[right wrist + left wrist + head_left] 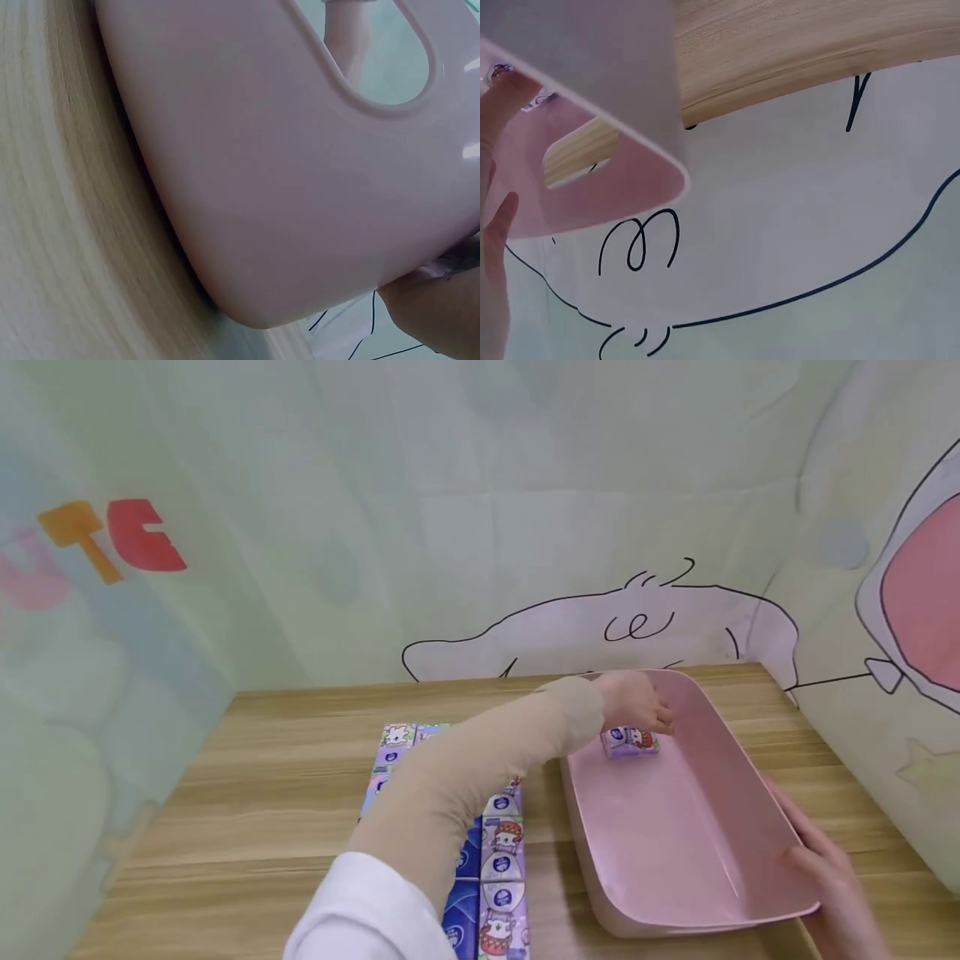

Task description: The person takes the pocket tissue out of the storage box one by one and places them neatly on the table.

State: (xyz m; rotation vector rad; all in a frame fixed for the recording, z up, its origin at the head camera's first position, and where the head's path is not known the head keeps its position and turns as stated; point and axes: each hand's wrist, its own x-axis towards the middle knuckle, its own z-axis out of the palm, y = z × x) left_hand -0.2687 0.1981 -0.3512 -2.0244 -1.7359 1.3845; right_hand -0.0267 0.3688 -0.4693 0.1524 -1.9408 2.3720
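A pink plastic bin point(690, 827) stands on the wooden table. Reaching across from the left, my left hand point(630, 697) is inside its far end, over a small purple tissue pack point(630, 743) on the bin floor. In the left wrist view, a finger point(510, 94) overlaps that pack while the thumb stays apart from it. My right hand point(832, 881) grips the bin's near right rim, thumb inside and fingers outside. Left of the bin lie rows of tissue packs point(502, 852), purple and dark blue, partly hidden by the left sleeve.
The wooden table point(262, 793) meets a cartoon-printed curtain point(360, 543) at its back and sides. An oval handle hole point(581, 154) pierces the bin's end wall. The left forearm point(480, 760) spans the packs and the bin's left rim.
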